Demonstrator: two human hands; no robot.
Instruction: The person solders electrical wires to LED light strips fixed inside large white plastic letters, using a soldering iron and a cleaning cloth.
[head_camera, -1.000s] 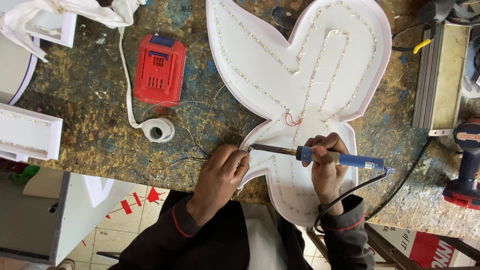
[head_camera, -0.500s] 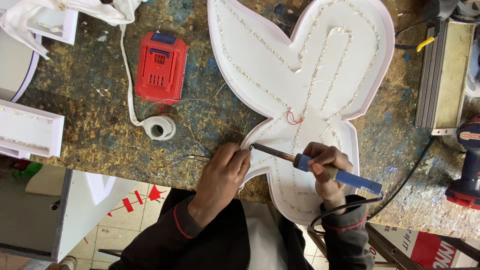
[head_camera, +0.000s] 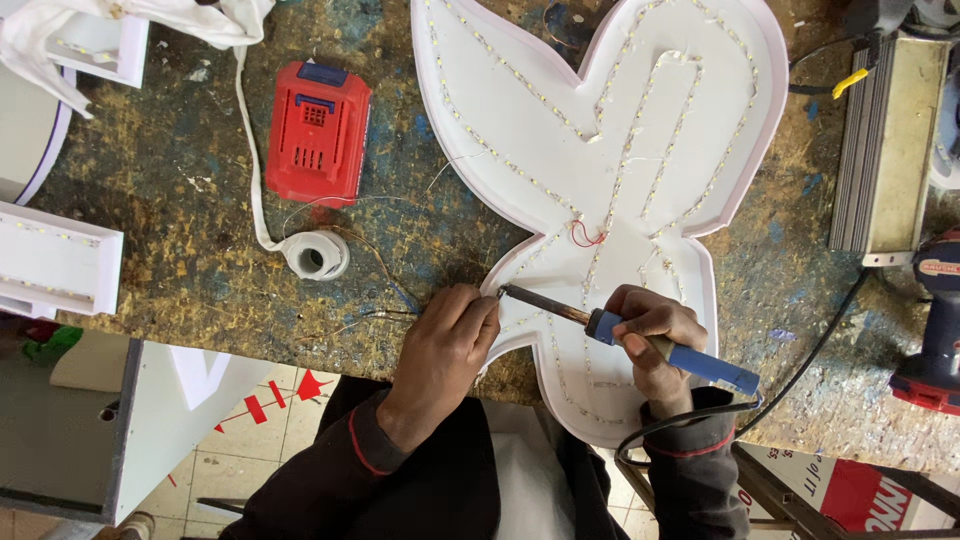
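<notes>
Blue-handled soldering iron (head_camera: 650, 340) clamped in right hand (head_camera: 650, 335), grip closed round the handle, metal tip angled left and touching the near-left rim of white sign shell (head_camera: 600, 150). Left hand (head_camera: 445, 345) just beside the tip, fingers pinched shut on thin wires (head_camera: 385, 315) at that same rim. Black cord (head_camera: 800, 370) trailing right off the handle. Sign shell flat on scuffed worktop (head_camera: 180, 190), lined with strip of small lights (head_camera: 520, 80), red wire loop (head_camera: 585, 235) near its middle. Further left: white tape roll (head_camera: 318, 255), then red battery pack (head_camera: 318, 145). Far right: grey metal box (head_camera: 890, 140), drill (head_camera: 935, 320) at edge.
</notes>
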